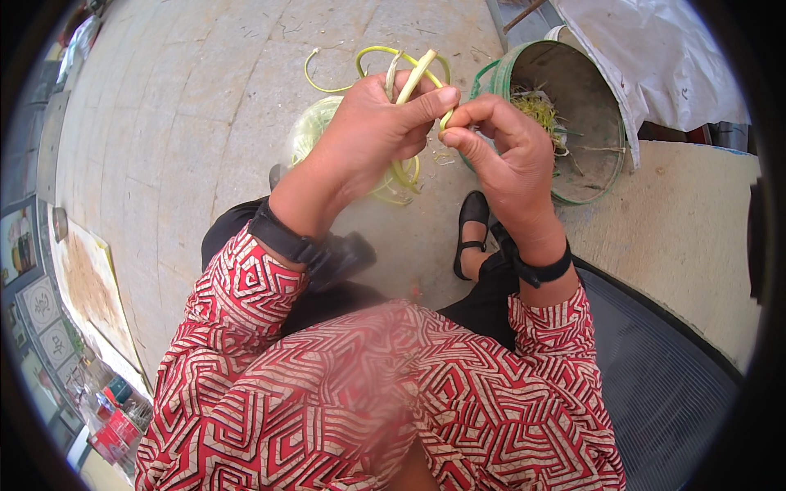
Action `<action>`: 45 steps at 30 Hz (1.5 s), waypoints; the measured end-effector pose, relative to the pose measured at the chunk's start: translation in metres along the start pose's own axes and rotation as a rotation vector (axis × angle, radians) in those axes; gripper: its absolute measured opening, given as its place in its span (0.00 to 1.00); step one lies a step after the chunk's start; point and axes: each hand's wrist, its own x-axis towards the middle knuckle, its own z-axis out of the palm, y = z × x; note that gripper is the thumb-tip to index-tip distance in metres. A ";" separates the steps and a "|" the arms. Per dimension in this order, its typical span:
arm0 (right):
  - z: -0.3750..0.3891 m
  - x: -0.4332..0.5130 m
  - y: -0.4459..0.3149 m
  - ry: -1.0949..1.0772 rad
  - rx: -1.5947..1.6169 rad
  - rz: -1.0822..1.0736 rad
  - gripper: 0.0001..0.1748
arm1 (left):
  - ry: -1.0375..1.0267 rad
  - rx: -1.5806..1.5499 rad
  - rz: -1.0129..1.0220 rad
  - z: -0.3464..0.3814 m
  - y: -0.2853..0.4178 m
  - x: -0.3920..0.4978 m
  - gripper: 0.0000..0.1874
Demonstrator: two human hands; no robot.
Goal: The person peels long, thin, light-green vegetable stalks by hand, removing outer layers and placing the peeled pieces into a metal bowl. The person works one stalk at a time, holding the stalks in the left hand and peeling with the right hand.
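My left hand (pixel 393 116) is closed around several long, thin yellow-green plant stalks (pixel 374 50). Their thicker pale ends stick up past its thumb, and curled lengths hang out above and below the hand. With thumb and forefinger, my right hand (pixel 503 144) pinches a bent part of one stalk just beside the left thumb. Beneath the left forearm, partly hidden, a pale green bundle (pixel 314 123) lies on the floor; whether it is in a bag or a bowl I cannot tell.
A green-rimmed bucket (pixel 589 190) lies tilted at the right with plant scraps (pixel 540 113) inside. White plastic sheeting (pixel 669 61) is behind it. A black shoe (pixel 474 212) rests on the paved floor (pixel 184 123). At the lower right is a dark ribbed chair seat (pixel 651 368).
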 end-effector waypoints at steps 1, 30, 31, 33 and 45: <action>0.001 0.000 0.000 0.017 -0.022 -0.026 0.06 | -0.019 -0.023 0.000 0.000 0.001 -0.001 0.14; -0.008 0.004 0.003 0.117 -0.134 -0.260 0.06 | -0.070 0.022 -0.065 0.004 0.001 -0.007 0.08; -0.009 0.005 0.003 0.123 -0.143 -0.258 0.06 | -0.060 0.077 -0.063 0.003 0.002 -0.006 0.08; -0.011 0.005 0.004 0.148 -0.146 -0.264 0.06 | -0.079 0.128 -0.058 0.003 0.002 -0.006 0.08; -0.009 0.005 -0.004 0.150 -0.003 -0.212 0.07 | -0.154 -0.027 -0.031 -0.006 0.007 -0.005 0.09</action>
